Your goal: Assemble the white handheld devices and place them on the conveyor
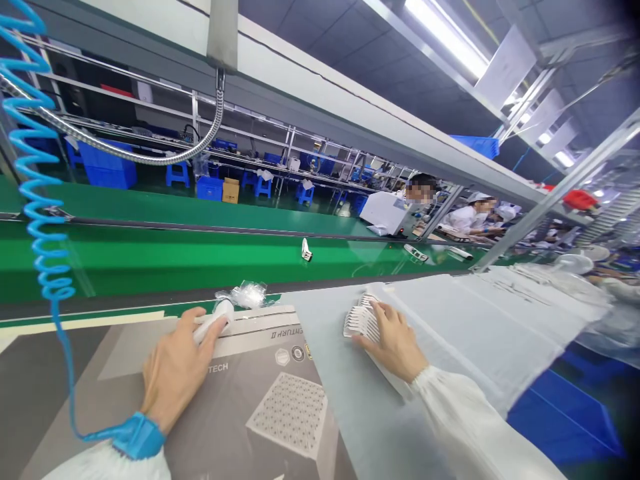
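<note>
Your left hand (175, 370) lies turned inward on a grey printed mat (125, 373), fingers closed in a narrow grip around a slim white plastic piece (213, 320), just beside a crumpled clear plastic bag (247, 295). Your right hand (393, 340) cups a white ribbed comb-like plastic part (361, 319) – a narrow hold from above – on a pale translucent sheet (480, 313). A blue coiled cord (35, 167) runs to the blue wrist strap (137, 437) on your left wrist.

Left hand (175, 370) grips a white plastic part (213, 321); right hand (395, 341) rests on a white slotted piece (361, 320).
</note>
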The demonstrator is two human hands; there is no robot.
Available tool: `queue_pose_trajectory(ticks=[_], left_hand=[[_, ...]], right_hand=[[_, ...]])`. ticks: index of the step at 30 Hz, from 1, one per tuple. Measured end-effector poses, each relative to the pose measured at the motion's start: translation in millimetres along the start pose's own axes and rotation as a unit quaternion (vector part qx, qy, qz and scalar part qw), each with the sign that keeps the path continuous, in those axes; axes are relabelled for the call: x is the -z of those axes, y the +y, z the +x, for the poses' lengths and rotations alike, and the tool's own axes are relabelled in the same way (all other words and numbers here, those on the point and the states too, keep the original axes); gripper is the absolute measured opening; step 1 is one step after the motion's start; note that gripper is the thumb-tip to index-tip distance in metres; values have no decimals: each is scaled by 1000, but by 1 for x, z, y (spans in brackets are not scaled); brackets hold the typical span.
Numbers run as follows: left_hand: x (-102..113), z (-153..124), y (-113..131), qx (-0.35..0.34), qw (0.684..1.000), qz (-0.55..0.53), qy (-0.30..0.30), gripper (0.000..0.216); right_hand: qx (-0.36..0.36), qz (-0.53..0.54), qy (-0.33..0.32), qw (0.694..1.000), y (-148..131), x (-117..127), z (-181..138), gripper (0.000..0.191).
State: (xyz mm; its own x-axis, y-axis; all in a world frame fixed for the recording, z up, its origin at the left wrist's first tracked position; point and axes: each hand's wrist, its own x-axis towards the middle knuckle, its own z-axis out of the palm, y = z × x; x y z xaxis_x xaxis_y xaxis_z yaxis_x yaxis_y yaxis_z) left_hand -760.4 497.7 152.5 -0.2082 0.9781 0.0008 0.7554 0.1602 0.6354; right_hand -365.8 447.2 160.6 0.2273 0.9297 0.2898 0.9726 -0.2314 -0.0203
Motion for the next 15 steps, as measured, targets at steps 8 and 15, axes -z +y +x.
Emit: queue_pose_trajectory(ticks=[8,15], left_hand=[[13,30,-30,128,932,-332,73,54],[67,56,-51,149,933,-328,3,25]], right_hand=[[183,303,40,934,-158,-38,0,44],[204,329,18,922,-213,-74,-3,26]])
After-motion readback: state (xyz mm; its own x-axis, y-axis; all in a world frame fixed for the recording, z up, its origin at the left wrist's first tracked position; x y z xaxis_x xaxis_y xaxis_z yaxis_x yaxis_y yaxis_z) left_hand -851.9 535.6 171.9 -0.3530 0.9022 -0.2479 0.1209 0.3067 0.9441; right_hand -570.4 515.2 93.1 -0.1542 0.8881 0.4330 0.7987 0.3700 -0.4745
